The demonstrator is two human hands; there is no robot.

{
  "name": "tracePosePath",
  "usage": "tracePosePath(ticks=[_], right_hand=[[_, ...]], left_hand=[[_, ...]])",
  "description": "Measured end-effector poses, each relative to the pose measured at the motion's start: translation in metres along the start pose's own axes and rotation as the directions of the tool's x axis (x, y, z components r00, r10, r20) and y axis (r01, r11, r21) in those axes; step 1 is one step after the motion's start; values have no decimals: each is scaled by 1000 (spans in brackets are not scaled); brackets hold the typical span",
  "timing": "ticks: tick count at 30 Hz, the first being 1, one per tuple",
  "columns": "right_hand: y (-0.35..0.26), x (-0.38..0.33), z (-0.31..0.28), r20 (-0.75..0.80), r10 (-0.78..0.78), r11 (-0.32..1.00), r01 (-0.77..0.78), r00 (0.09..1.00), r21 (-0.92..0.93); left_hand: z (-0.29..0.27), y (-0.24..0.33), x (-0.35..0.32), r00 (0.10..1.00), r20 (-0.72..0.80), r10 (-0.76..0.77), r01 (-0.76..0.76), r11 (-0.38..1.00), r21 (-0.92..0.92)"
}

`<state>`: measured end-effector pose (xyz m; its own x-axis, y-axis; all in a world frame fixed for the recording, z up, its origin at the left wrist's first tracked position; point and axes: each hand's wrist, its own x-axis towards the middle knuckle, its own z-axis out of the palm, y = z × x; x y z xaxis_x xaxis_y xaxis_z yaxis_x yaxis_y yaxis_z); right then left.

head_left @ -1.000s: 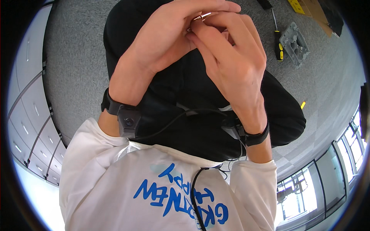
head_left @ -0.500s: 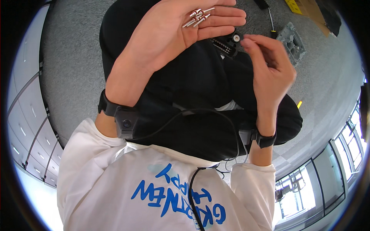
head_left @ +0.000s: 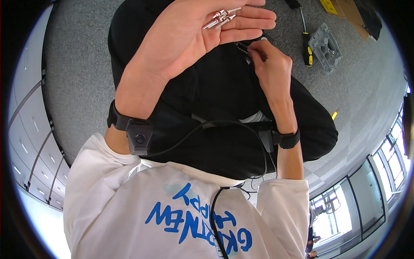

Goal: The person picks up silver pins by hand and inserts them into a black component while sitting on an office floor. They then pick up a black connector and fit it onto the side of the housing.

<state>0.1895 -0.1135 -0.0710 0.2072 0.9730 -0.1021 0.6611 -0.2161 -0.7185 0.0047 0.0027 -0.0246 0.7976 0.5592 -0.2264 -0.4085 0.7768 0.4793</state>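
The left hand (head_left: 189, 39) lay flat and palm up, its grip spread wide apart, cradling a small cluster of silver screws (head_left: 221, 18) on the fingers near the far edge of the view. The right hand (head_left: 269, 64) sat just right of it and lower, its grip pinched together on a small dark part (head_left: 248, 44) resting against the black trousers (head_left: 215, 112); whether a screw was already between those fingertips could not be told. On the grey carpeted floor (head_left: 82, 77) to the far right lay a screwdriver with a yellow and black handle (head_left: 307, 47) and, just beside it, a grey metal bracket (head_left: 326, 46). To do this step well, the open palm likely needed to stay level so the loose screws would not roll off, while the pinching hand kept the small part steady over the lap, where a dropped piece would be easy to find.
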Motion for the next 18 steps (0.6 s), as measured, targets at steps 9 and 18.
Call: tracePosePath(ticks=[9,18], right_hand=[[6,3,9,-22,-364,876,334,931,-347],[11,6,12,5,-401,862,379,916,-336]], left_hand=[[2,0,-1,1000,-28,-12,13,999,37],[3,1,-1,999,-30,-21,23,998,62]])
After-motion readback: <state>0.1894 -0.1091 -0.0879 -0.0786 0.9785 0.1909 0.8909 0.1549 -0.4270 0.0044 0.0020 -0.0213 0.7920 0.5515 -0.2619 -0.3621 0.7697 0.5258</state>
